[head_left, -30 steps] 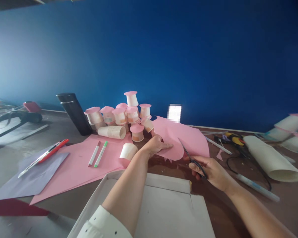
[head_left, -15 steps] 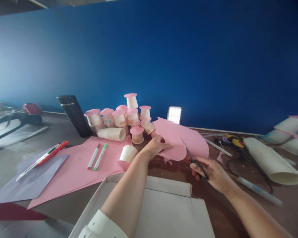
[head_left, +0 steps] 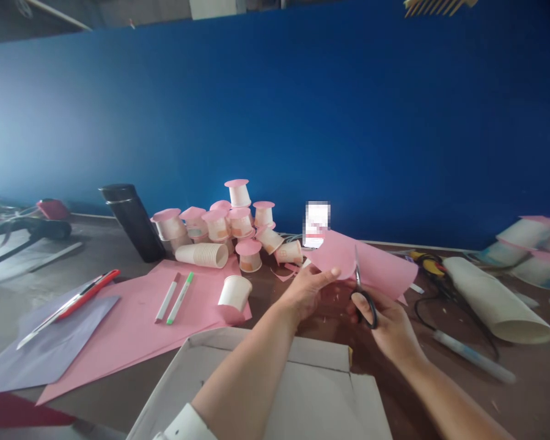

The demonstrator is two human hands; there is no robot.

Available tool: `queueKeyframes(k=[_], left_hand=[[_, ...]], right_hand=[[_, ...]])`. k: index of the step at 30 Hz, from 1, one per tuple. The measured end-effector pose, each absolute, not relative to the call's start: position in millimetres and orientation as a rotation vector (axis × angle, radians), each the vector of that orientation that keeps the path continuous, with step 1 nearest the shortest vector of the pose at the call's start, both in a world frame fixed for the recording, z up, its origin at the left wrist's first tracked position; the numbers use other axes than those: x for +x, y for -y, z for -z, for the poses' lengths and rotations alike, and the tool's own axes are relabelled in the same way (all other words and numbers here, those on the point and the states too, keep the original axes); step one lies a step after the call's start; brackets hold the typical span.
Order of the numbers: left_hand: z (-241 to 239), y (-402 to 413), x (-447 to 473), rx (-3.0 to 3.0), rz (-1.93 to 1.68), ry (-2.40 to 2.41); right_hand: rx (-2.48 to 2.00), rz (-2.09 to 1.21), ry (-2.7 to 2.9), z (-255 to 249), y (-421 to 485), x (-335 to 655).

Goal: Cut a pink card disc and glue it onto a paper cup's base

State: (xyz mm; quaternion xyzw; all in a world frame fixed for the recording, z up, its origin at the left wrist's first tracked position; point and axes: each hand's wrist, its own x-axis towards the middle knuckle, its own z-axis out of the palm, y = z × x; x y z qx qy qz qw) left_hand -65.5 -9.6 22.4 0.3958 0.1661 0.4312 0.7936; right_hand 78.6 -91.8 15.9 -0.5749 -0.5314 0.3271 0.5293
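Note:
My left hand [head_left: 308, 292] pinches the near left edge of a pink sheet of paper [head_left: 380, 266], thumb on top. My right hand [head_left: 389, 327] has its fingers in the black handles of a pair of scissors [head_left: 365, 305]. The scissor blades point away from me and lie across the paper, at a cut with a rounded edge. Part of the sheet curls off to the right, above my right hand. Beyond my left hand, a small paper cup [head_left: 288, 252] lies on its side beside pink scraps.
Paper cups with pink tops [head_left: 217, 225] stand stacked against the blue partition [head_left: 275, 122]. Left are a black flask [head_left: 135, 223], markers [head_left: 179, 298] and a red utility knife [head_left: 85, 297] on coloured paper. A white box [head_left: 311, 391] sits nearest me; a paper roll [head_left: 497, 299] lies right.
My left hand and the pink sheet have shifted right. The sheet has turned, and the scissor blades point more straight ahead. A tipped cup behind my left hand has come into view.

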Motion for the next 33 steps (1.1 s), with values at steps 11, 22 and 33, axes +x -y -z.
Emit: queueKeyframes(k=[11,22,33], left_hand=[[-17.7,25.9,-41.5,0.525,-1.17,-0.668],[-21.5,30.0,-43.4,0.609,-1.163,-0.764],[-19.3,26.4,-44.5,0.628,-1.124,-0.82]], right_hand=[[-1.38,-0.96,1.319,-4.2,92.4,70.0],[-1.413,-1.007,1.29,-0.2,87.9,78.3],[-1.402,-0.912,1.341,-17.4,96.4,71.4]])
